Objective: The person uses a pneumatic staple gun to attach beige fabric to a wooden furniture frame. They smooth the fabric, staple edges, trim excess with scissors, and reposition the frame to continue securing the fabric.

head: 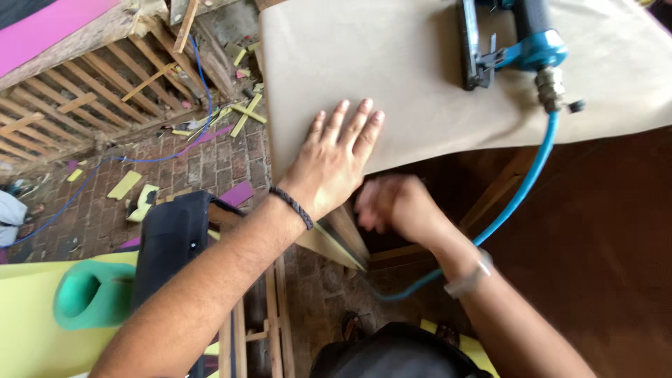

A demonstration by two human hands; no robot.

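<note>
The left hand (334, 162) lies flat, fingers spread, on the beige fabric (434, 77); the blurred right hand (393, 203) grips its hanging near edge, not yet fastened.

An upholstery or furniture workshop. Evidence: a blue pneumatic staple gun (514, 42) with air hose (518, 189) at 1 o'clock on beige fabric (420, 77); bare wooden slat frames (77, 105) at 10 o'clock; foam offcuts (126, 185) littering the brick floor (210, 168); a rolled green foam (91, 294) at 8 o'clock.
</note>
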